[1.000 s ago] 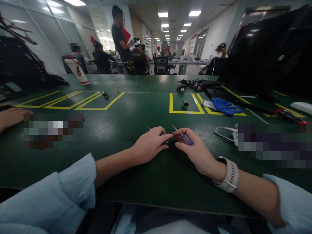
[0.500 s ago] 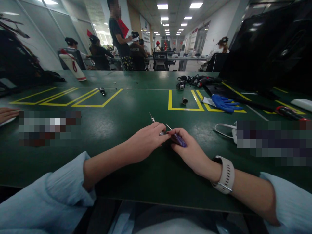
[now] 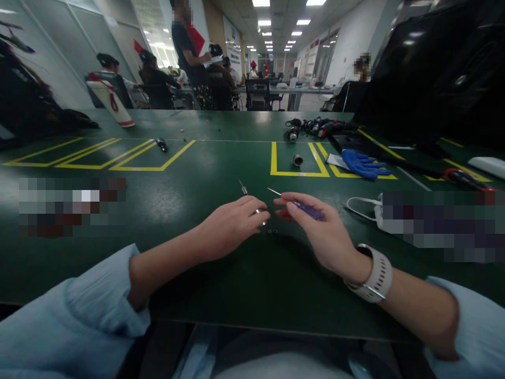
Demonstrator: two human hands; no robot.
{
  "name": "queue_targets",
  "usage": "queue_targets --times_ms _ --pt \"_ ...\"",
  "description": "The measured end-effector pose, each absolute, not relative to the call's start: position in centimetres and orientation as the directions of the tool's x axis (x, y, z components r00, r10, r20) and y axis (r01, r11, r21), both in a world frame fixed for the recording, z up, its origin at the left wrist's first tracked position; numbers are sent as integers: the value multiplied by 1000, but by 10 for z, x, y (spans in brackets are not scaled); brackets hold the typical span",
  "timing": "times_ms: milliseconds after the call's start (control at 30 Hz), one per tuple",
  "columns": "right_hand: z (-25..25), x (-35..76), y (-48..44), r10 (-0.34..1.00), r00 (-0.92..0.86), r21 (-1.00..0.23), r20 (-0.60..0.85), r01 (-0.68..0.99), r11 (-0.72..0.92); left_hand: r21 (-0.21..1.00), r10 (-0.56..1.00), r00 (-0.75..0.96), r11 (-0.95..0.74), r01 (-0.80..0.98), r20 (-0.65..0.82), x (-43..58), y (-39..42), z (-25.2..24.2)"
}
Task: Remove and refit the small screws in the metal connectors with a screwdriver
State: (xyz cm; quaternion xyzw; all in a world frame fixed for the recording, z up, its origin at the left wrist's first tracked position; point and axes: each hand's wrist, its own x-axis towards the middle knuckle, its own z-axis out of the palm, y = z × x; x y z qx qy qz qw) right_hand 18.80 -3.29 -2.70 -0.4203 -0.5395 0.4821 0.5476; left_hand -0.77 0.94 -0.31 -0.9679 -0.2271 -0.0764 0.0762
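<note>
In the middle of the green table (image 3: 189, 295), my left hand (image 3: 232, 223) is closed around a metal part with a thin rod (image 3: 243, 188) sticking out beyond the fingers. A shiny rounded end (image 3: 260, 211) of metal shows by its fingertips; the palm hides the rest. My right hand (image 3: 321, 231) grips a screwdriver with a purple handle (image 3: 310, 210), its slim shaft (image 3: 275, 191) pointing up and left. The hands are apart. Two tiny ring-like pieces (image 3: 272, 231) lie on the table between them.
A short metal ring (image 3: 298, 160) and a small dark metal piece (image 3: 161, 145) lie near yellow tape outlines. A blue glove (image 3: 363, 164), coiled black cables (image 3: 315, 128) and a white cable (image 3: 359, 200) are to the right. A white-and-red container (image 3: 112, 102) stands back left. People (image 3: 189, 52) are beyond the table.
My right hand has drawn back to the right with the screwdriver, which now lies flatter in the fingers. The tiny pieces on the table have come into sight. My left hand keeps its hold.
</note>
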Motion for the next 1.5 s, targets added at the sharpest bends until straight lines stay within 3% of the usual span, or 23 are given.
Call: queue_targets --times_ms 100,233,333,567,667,900,1100,1167,1233,1333,1433,1500 --pt "-14 197 -34 971 -53 -972 233 -16 233 30 484 846 -871 490 222 -11 14 -7" --pt "-4 206 -36 949 -8 -931 315 192 310 135 499 805 -865 482 320 -14 19 -8" --pt "-3 209 -37 949 -75 -894 307 320 315 241 561 755 -828 507 340 -15 19 -7" --pt "-5 205 -37 945 -206 -846 253 426 319 773 774 615 -480 414 152 -10 16 -10" --pt "-7 204 -36 943 -218 -837 251 441 324 893 807 588 -301 335 51 -6 14 -9" --pt "-8 203 -36 933 -257 -803 253 481 351 941 839 544 -163 298 -27 -4 12 -11" --pt "-2 198 -44 794 -498 -570 348 560 601 951 870 491 -122 283 -34 -5 14 -14" --pt "-4 199 -42 833 -448 -634 325 551 543 954 879 475 -104 282 -45 -4 13 -12" --pt "-8 203 -37 907 -335 -772 255 494 400 960 886 459 -66 271 -68 -4 12 -10" --pt "-16 207 -28 968 -205 -947 146 254 196 975 890 445 -4 223 -98 -3 11 -7" --pt "-21 207 -26 981 -151 -993 122 -6 122 981 892 441 17 194 -102 -4 10 -6" --pt "-21 205 -30 969 -146 -979 197 -82 187 980 895 434 13 198 -99 -5 9 -6"
